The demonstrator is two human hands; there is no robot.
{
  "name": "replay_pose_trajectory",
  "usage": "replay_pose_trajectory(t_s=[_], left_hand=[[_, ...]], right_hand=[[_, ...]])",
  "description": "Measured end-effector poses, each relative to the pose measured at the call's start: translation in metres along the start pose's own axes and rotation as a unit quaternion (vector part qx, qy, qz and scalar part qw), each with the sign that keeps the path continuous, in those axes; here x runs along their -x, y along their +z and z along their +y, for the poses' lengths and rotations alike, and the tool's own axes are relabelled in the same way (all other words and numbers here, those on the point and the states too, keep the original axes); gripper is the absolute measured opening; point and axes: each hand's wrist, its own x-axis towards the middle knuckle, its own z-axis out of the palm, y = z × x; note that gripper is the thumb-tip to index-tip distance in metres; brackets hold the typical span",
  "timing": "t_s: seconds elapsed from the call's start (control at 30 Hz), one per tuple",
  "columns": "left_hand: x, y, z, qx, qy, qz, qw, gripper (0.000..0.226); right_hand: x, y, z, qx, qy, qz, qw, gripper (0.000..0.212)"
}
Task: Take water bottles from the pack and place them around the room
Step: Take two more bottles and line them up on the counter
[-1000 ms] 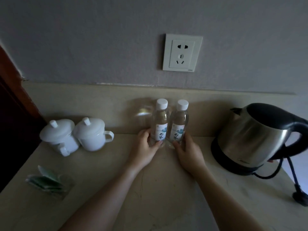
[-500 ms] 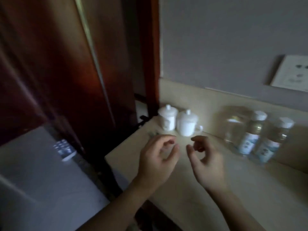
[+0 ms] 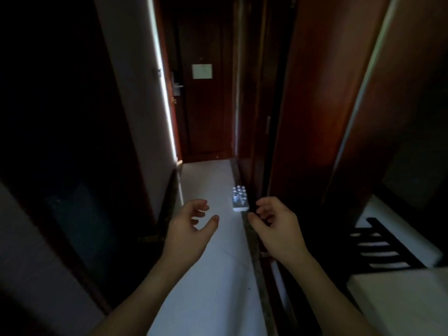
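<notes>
Both hands are raised in front of the body with nothing in them: the left hand [image 3: 191, 223] has its fingers loosely curled and its thumb spread apart from them, and the right hand [image 3: 271, 218] mirrors it, relaxed and half cupped. They look ready to take hold of something, which fits a walk toward a fresh pick-up. The pack of water bottles [image 3: 240, 198] stands on the pale floor [image 3: 208, 180] ahead of the hands, seen just between them and a little nearer the right one, well beyond reach. It sits hard against the dark wooden panelling [image 3: 315, 117] on the right-hand side, probably parked there to keep the walkway free. Its white caps show in rows, but the count is too small to read. The floor forms a narrow lane running forward from the hands to a closed door [image 3: 203, 105] at the far end, edged by a dark stone strip [image 3: 254, 251] under the right hand and a wall corner [image 3: 135, 117] beyond the left. The open room lies straight ahead; to either side the edges close in, so I judge that reaching the pack means going forward and stooping down to the right.
</notes>
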Motion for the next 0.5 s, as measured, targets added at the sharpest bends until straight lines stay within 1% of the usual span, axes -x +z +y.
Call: replay_pose_trajectory(t_s=[0.1,0.2,0.33,0.5], left_hand=[[-0.040,-0.024,-0.021,-0.018,-0.003,0.004,1.000,0.028],[-0.086,-0.031,-0.037,-0.021,0.009,-0.001,1.000,0.026],[-0.144,-0.021,-0.044,-0.020,0.017,-0.025,0.999,0.027],[-0.211,-0.006,-0.060,-0.021,0.025,-0.055,0.998,0.028]], right_hand=[[-0.040,0.037,0.003,-0.004,0.002,-0.016,1.000,0.024],[-0.078,0.060,0.005,-0.002,0.003,-0.019,1.000,0.025],[-0.126,0.081,0.006,0.001,0.000,-0.012,1.000,0.033],[-0.190,0.109,0.014,0.010,0.015,-0.021,1.000,0.031]])
